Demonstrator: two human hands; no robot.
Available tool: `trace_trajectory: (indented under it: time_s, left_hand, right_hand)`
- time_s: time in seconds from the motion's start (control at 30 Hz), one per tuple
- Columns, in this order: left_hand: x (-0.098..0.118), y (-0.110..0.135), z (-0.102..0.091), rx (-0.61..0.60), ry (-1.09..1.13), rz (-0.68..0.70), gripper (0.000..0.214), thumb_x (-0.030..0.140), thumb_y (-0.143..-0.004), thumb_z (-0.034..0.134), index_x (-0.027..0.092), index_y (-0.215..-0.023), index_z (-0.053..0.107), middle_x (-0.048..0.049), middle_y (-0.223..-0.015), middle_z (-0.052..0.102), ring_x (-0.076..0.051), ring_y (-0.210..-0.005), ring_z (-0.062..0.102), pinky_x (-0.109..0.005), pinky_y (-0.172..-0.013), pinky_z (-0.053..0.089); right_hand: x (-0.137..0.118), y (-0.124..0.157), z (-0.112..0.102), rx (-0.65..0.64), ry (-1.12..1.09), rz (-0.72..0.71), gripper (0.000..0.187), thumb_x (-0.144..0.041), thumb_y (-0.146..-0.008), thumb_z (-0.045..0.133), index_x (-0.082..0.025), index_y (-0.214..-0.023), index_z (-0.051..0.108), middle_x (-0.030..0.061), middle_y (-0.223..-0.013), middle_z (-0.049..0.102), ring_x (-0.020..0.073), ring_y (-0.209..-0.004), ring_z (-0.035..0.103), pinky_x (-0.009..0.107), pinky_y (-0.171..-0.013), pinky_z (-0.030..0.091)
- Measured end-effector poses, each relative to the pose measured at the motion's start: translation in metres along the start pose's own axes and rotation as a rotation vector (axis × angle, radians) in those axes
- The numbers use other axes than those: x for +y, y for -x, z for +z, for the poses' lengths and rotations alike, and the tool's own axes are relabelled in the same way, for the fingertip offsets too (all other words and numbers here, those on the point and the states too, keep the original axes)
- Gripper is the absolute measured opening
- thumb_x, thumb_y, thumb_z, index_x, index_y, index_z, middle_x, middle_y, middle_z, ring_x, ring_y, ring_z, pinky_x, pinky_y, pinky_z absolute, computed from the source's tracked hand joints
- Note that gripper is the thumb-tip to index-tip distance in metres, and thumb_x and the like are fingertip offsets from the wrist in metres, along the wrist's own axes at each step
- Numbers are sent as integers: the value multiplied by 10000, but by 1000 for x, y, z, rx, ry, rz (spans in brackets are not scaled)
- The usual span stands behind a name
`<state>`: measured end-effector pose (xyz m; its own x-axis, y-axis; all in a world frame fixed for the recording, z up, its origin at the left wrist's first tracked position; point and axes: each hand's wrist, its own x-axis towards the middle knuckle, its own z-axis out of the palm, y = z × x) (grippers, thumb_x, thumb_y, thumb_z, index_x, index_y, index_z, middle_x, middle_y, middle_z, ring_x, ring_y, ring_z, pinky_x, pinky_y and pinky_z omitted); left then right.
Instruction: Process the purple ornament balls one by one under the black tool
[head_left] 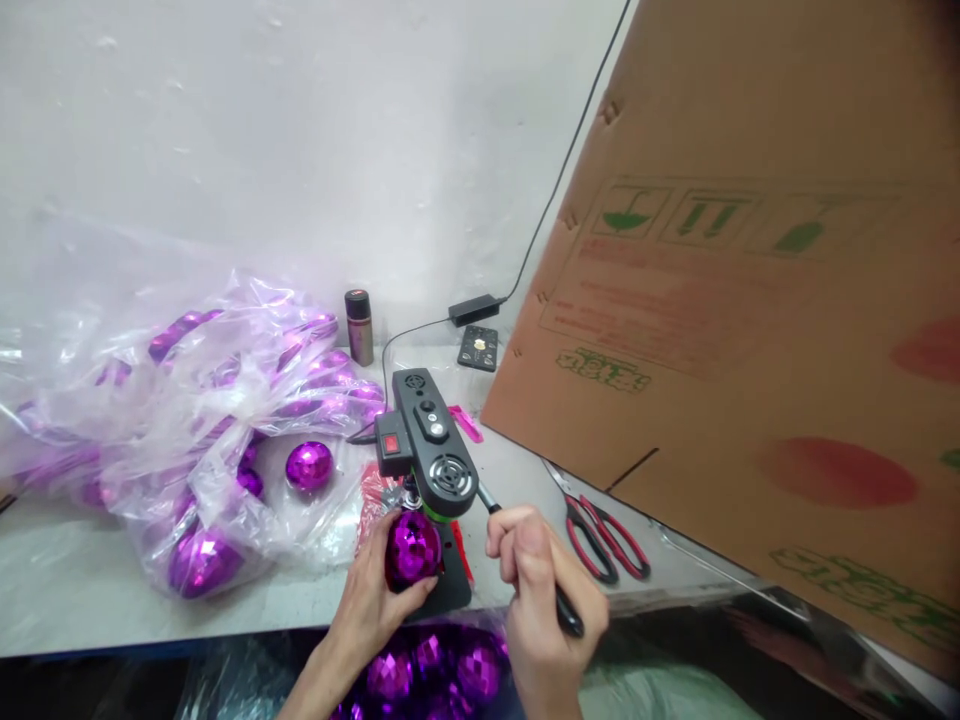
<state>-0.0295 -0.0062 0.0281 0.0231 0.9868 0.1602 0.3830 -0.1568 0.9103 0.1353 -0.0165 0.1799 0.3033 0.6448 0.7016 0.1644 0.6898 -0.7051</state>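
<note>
Near centre, a shiny purple faceted ball point(415, 546) is clasped by the left grip point(377, 583), a black-handled lever point(568, 612) by the right grip point(546, 588).

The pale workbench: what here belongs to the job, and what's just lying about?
Likely in the job:
shiny purple faceted ball, in the left hand
black-handled silver rod, in the right hand
black oblong machine with red switch

Probably just lying about:
red and black scissors
black-capped brown cylinder
flat black rectangle
</note>
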Motion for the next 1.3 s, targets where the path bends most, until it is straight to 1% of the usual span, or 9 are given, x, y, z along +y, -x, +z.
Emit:
trace_trajectory:
  time_s: [0.1,0.27,0.37,0.47,0.63,0.73,0.8,1.1,1.3]
  left_hand:
    - [-2,3,1,-29,-43,48,751,361,-782,836,202,-1467,573,-195,-1463,708,-431,-1364,681,-655,-1178,524]
    - [1,6,4,-18,-81,87,761,306,-742,841,204,-1454,591,-202,-1464,704,-459,-1386,654,-682,-1180,507]
    - [12,-3,6,-31,-73,37,720,298,-734,847,220,-1417,629,-179,-1401,733,-452,-1336,679,-660,-1156,525]
    - [18,-14,11,-55,-54,11,691,291,-689,872,230,-1347,672,-154,-1339,746,-441,-1298,686,-639,-1147,525]
    - [3,-20,20,-52,82,-43,780,320,-647,882,213,-1371,610,-137,-1341,733,-398,-1276,696,-596,-1151,521]
    - [-5,-17,22,-50,111,-49,819,341,-632,893,210,-1380,589,-143,-1361,720,-401,-1302,681,-598,-1178,498]
    - [-6,-16,23,-51,104,-44,818,341,-630,887,206,-1378,585,-144,-1351,717,-404,-1296,679,-604,-1172,498]
    - [5,-20,28,-63,41,50,688,286,-650,840,226,-1299,622,-127,-1302,733,-399,-1240,701,-578,-1104,543]
    - [6,-19,28,-60,14,66,680,264,-644,841,231,-1292,638,-125,-1290,750,-400,-1222,717,-573,-1074,565]
  right_hand:
    - [1,1,-1,-2,2,-24,424,-123,-1118,451,-220,-705,452,-41,-633,458,105,-615,539,244,-565,409]
    - [2,5,-4,-5,19,-26,416,-107,-1107,450,-218,-708,476,-33,-640,483,113,-618,552,253,-559,408]
    - [3,7,-5,-13,18,-25,408,-107,-1104,453,-215,-712,492,-26,-649,507,117,-614,558,260,-552,403]
    - [4,8,-6,-8,5,-24,399,-103,-1102,454,-213,-722,500,-25,-656,519,116,-615,560,260,-560,408]
    - [6,10,-7,-13,3,-12,388,-114,-1101,461,-210,-728,515,-23,-661,532,117,-605,565,265,-563,415]
    - [6,10,-5,14,9,-15,398,-125,-1097,471,-210,-711,514,-25,-636,516,122,-586,561,269,-548,406]
    - [6,11,-4,37,22,-12,413,-128,-1099,470,-212,-695,499,-28,-624,500,119,-576,554,267,-538,395]
    - [11,19,-2,107,5,-12,427,-149,-1103,481,-212,-680,480,-39,-594,479,120,-575,558,267,-552,401]
    - [16,17,7,185,29,-100,495,-214,-1119,494,-210,-627,439,-57,-543,414,104,-516,520,250,-501,353]
